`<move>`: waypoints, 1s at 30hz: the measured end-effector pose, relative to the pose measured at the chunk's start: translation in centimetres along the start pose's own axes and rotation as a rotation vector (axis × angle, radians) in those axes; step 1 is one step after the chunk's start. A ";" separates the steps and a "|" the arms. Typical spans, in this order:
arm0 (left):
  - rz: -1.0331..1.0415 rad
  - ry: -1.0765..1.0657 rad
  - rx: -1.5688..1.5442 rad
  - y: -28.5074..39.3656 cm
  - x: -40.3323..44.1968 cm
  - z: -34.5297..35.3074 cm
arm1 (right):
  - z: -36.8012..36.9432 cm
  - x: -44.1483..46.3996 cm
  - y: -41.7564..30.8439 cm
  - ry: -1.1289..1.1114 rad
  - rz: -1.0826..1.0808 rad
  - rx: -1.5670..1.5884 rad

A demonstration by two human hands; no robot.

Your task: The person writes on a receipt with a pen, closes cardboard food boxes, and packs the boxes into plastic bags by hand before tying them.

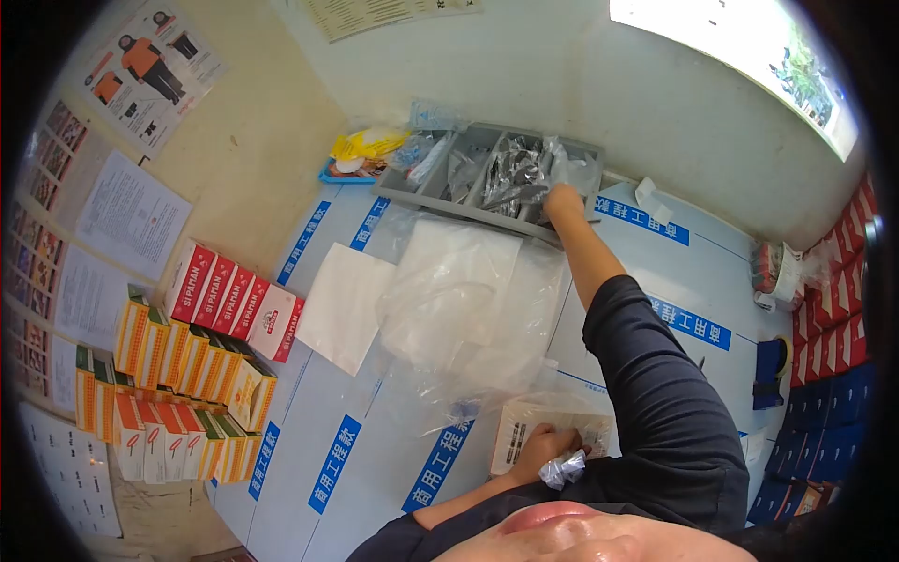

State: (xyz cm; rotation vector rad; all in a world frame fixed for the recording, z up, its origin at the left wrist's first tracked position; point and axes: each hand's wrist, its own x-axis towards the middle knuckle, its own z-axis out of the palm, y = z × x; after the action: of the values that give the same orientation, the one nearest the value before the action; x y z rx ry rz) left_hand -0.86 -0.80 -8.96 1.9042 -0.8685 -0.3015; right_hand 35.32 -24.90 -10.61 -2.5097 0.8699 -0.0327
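My right hand [563, 203] reaches into a right-hand compartment of a grey divided tray [421, 199]. Its fingers are hidden among clear plastic packets [571, 169], so its grip cannot be made out. Black items in clear wrapping [515, 173] fill the compartment beside it. Close to my body, my left hand [546, 450] is closed on a crumpled clear plastic wrapper [562, 470]. Under and behind that hand lies a pale, plastic-covered packet [511, 433] with printing on its side. Large clear plastic bags [449, 290] lie flat between the hands and the tray.
A white sheet [345, 304] lies left of the bags. Stacked red "SI PAMAN" boxes [234, 295] and yellow-green boxes [178, 351] stand at left. A blue tray with a yellow packet [370, 143] sits at the back. Red boxes [829, 328] and blue boxes [815, 412] line the right edge.
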 end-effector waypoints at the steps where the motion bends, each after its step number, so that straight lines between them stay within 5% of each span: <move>1: -0.001 -0.005 -0.006 0.0 0.0 0.0 | -0.7 -0.1 0.1 0.028 -0.038 -0.003; 10: 0.136 0.013 0.141 -2.2 0.1 1.2 | -14.2 -14.4 0.4 -0.091 -0.550 -0.601; 12: 0.134 -0.060 0.209 -1.1 0.1 0.8 | -14.5 -20.3 6.6 -0.183 -0.827 -0.113; 14: -0.200 -0.134 -0.017 1.5 0.7 0.8 | -13.9 -28.0 12.3 -0.297 -0.796 0.156; 16: -0.143 -0.120 -0.032 3.6 0.1 2.2 | -12.8 -34.1 17.9 -0.285 -0.772 0.263; 21: -0.015 -0.026 -0.228 8.2 -3.1 8.3 | -13.5 -45.2 26.1 -0.229 -0.312 0.588; 30: -0.039 -0.077 -0.232 12.4 -7.3 16.1 | -17.7 -51.5 34.1 -0.068 -0.495 0.608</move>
State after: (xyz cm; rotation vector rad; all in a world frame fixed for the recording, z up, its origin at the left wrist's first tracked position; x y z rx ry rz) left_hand -20.36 -10.01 -7.30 1.7045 -0.8106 -0.4818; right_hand -28.58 -25.51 -3.51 -2.0617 0.1471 -0.3207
